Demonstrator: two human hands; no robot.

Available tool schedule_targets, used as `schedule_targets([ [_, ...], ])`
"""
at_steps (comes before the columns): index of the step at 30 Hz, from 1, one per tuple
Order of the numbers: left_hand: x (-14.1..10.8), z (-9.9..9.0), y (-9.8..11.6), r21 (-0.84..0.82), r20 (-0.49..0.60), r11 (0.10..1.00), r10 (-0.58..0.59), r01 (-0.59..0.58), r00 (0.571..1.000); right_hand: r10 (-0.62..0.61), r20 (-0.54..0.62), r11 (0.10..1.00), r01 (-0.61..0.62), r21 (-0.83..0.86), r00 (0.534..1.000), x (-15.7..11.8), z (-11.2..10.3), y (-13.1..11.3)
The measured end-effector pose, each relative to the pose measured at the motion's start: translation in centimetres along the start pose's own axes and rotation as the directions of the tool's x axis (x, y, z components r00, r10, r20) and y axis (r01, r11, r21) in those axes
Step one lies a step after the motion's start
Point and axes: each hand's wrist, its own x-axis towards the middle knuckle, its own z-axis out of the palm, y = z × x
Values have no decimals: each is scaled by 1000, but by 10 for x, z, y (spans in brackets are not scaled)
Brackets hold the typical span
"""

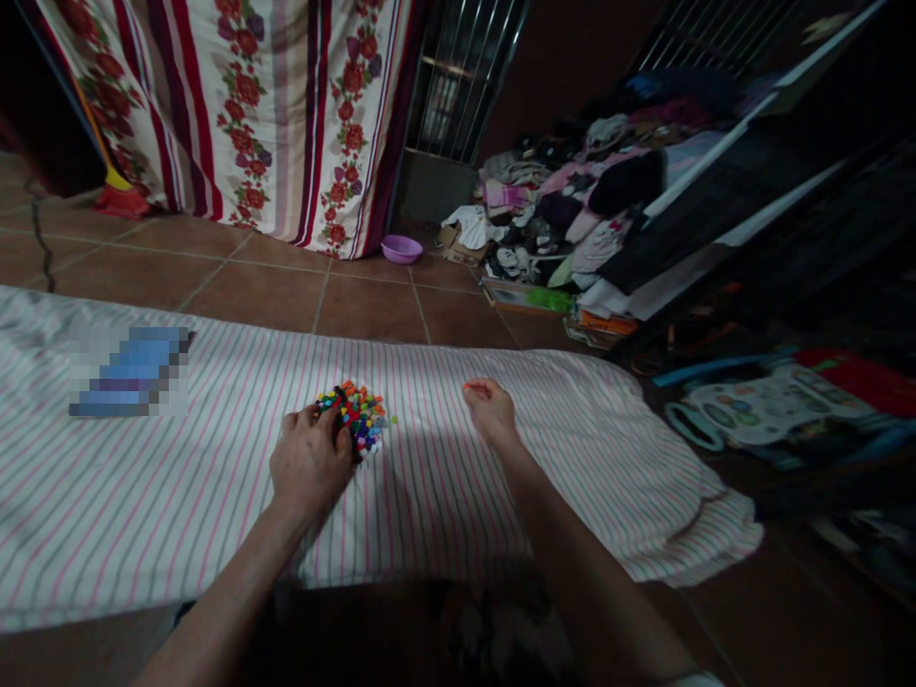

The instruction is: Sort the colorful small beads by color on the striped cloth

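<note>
A heap of small colourful pieces (366, 420), too small to tell beads from blocks, lies on the striped cloth (429, 496). My left hand (309, 453) rests at the heap's left side, fingers apart and bent over its edge, touching the pieces. One green piece (393, 419) lies just right of the heap. Off to the right, my right hand (492, 408) is held low over the cloth, thumb and fingers pinched. A small orange piece (467, 386) seems to show at its fingertips.
A blurred-out blue flat object (135, 370) lies on the cloth's left part. Beyond, on the tiled floor, are a purple basin (402, 249), a floral curtain (247, 114), a broom (121, 196) and a pile of clothes (572, 191). Toys (765, 401) stand at right.
</note>
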Motion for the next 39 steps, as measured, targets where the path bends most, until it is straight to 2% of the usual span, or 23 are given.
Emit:
schedule_targets([
  [4,1,0,0,8,-7,1000,4,-4,1000,66,-82,996,-71,-55,994,12,-11,1],
  [9,2,4,-3,12,-62,1000,7,-6,998,60,-140,985,-81,-151,988,24,-21,5],
  [15,2,2,0,49,-39,999,-5,7,999,75,-209,978,-113,-176,975,33,-33,17],
  [21,3,-3,2,46,56,998,-39,37,998,84,-277,964,-148,-221,957,44,-52,31],
  [25,3,0,-1,53,46,998,-26,23,999,92,-303,946,-179,-270,948,52,-60,38],
  [29,2,6,-5,66,13,998,-10,9,1000,84,-308,927,-187,-325,948,60,-62,43],
  [34,2,8,-4,75,-6,997,-14,14,1000,53,-264,904,-159,-398,963,66,-54,41],
  [39,2,8,-5,92,-15,996,-3,5,1000,87,-253,856,-202,-477,963,64,-48,37],
])
